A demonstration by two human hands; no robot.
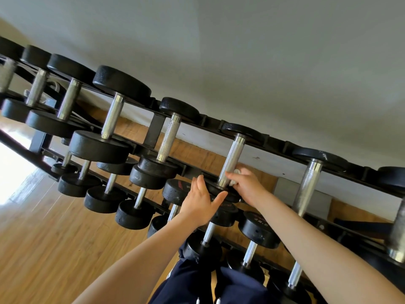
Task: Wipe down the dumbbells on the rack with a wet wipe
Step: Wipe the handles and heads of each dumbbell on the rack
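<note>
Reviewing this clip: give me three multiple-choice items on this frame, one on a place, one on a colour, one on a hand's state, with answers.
1. Where is the wet wipe?
A. on the floor
B. in the right hand, against a dumbbell handle
C. draped over the rack

2. What colour are the dumbbell heads?
A. black
B. red
C. yellow

3. How is the left hand?
A. fisted on a handle
B. out of view
C. fingers straight, against a dumbbell head

Answers: 1 B, white wipe shows between fingers beside the handle; 2 A, all heads look black; 3 C, fingers are extended.
</note>
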